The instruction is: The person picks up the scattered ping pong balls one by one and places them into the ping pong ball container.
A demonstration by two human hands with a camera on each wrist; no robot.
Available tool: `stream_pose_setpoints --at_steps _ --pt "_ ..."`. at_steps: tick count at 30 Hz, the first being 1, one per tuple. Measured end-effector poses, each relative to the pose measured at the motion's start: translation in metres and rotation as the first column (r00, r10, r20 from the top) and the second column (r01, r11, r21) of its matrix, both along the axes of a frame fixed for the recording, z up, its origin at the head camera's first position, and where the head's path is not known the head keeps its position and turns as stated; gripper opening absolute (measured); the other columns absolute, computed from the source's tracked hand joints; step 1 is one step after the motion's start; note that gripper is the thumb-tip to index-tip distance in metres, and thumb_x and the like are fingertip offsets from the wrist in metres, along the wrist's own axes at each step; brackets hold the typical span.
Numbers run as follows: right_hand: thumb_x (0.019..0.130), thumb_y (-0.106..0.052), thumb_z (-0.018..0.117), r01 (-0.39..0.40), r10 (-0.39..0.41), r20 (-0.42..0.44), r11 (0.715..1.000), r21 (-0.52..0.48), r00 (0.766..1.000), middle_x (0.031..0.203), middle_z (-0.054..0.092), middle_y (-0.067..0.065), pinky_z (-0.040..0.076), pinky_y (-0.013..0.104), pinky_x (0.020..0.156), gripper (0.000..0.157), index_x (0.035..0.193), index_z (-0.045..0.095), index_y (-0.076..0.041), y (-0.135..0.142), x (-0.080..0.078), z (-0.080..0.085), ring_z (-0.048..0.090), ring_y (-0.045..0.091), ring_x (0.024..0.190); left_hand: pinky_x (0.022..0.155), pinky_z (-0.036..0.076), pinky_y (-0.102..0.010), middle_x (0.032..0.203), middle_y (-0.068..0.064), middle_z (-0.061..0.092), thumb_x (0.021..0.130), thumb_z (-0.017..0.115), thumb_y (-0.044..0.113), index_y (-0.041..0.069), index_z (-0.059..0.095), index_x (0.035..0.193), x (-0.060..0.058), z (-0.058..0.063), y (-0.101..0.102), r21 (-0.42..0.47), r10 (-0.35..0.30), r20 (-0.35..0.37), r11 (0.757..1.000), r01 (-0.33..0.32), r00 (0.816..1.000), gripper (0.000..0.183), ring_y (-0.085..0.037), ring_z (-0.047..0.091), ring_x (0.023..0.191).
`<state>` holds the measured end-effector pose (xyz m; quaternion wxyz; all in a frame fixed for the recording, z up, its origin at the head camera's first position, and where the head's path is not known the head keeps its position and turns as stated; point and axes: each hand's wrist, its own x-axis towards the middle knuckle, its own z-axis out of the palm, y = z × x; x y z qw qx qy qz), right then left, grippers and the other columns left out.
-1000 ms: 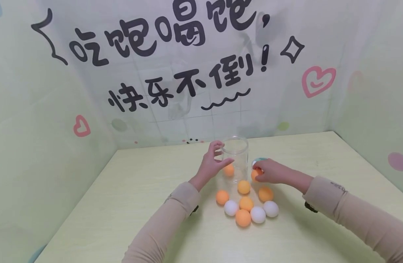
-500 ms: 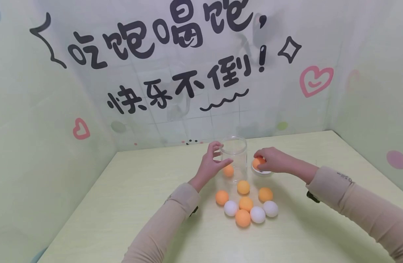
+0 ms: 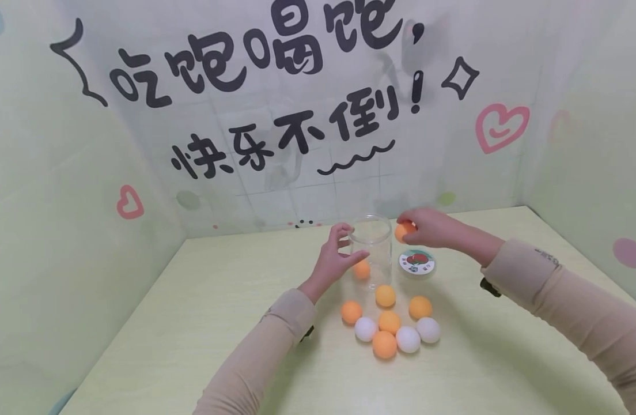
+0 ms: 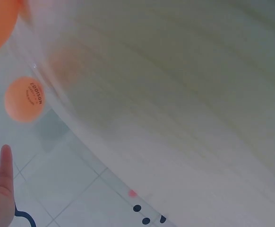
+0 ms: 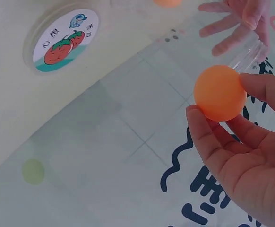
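Note:
My right hand (image 3: 432,228) pinches an orange ping-pong ball (image 5: 220,93) between thumb and fingertips, raised just right of the rim of a clear jar (image 3: 371,237). The left hand (image 3: 332,257) holds the jar around its left side, thumb in front and fingers up by the rim. Low inside the jar shows one orange ball (image 3: 362,269). In the left wrist view, an orange ball (image 4: 24,99) with dark lettering appears at the left, above a raised finger (image 4: 5,170).
A round lid (image 3: 417,262) with a tomato label lies right of the jar. In front of it are several loose balls, among them an orange one (image 3: 384,344) and a white one (image 3: 408,339). A printed sheet (image 3: 276,202) hangs behind the table (image 3: 193,300).
My right hand has lifted the orange ball from in front of the lid up and back to rim height, uncovering the lid. The left hand and jar stay in place.

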<state>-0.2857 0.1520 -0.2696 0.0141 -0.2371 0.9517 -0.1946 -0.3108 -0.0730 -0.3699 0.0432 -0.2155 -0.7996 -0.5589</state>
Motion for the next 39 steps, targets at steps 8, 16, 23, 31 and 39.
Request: stream_pose_setpoints --at_steps 8,16,23,31,39 --pt "0.077 -0.004 0.059 -0.039 0.044 -0.135 0.998 0.043 0.99 0.088 0.06 0.016 0.038 0.027 0.06 0.035 0.108 0.059 0.01 -0.011 -0.005 0.021 0.049 0.024 0.074 0.083 0.052 -0.033 0.13 -0.009 0.045 0.078 0.073 0.019 0.014 0.035 0.122 -0.001 0.0 0.002 0.01 0.012 0.004 1.0 -0.012 1.0 0.058 -0.028 0.051 0.116" --pt "0.079 -0.003 0.058 -0.056 0.062 -0.152 0.997 0.046 0.986 0.099 0.06 0.019 0.042 0.034 0.069 0.035 0.112 0.058 0.008 -0.023 -0.01 0.032 0.05 0.027 0.081 0.086 0.051 -0.037 0.134 -0.014 0.042 0.079 0.072 0.015 0.009 0.034 0.124 -0.003 0.003 0.001 0.008 -0.01 0.048 1.0 0.01 0.999 0.059 -0.03 0.048 0.119" --pt "0.081 -0.002 0.061 -0.082 0.089 -0.099 0.994 0.075 0.991 0.109 0.061 0.019 0.045 0.041 0.083 0.034 0.114 0.058 0.005 -0.036 -0.015 0.029 0.052 0.03 0.092 0.086 0.051 -0.036 0.133 -0.009 0.043 0.079 0.072 0.018 0.012 0.035 0.123 -0.003 0.001 0.001 0.001 0.0 0.032 1.0 -0.001 0.999 0.058 -0.028 0.048 0.12" --pt "0.08 -0.001 0.063 -0.087 0.096 -0.065 0.988 0.126 0.993 0.111 0.061 0.017 0.046 0.042 0.09 0.033 0.113 0.06 0.003 -0.046 -0.017 0.022 0.054 0.031 0.097 0.084 0.052 -0.034 0.133 -0.015 0.043 0.079 0.073 0.019 0.012 0.035 0.122 -0.002 -0.004 0.001 0.01 -0.001 -0.018 1.0 0.001 1.0 0.058 -0.03 0.05 0.117" --pt "0.082 -0.001 0.064 -0.11 0.121 -0.08 0.985 0.131 0.989 0.113 0.06 0.02 0.049 0.04 0.086 0.032 0.112 0.059 0.005 -0.047 -0.015 0.021 0.059 0.033 0.097 0.081 0.053 -0.031 0.129 -0.009 0.046 0.078 0.073 0.018 0.013 0.036 0.121 0.0 -0.002 0.001 0.012 0.011 -0.028 1.0 -0.011 1.0 0.058 -0.029 0.052 0.115"
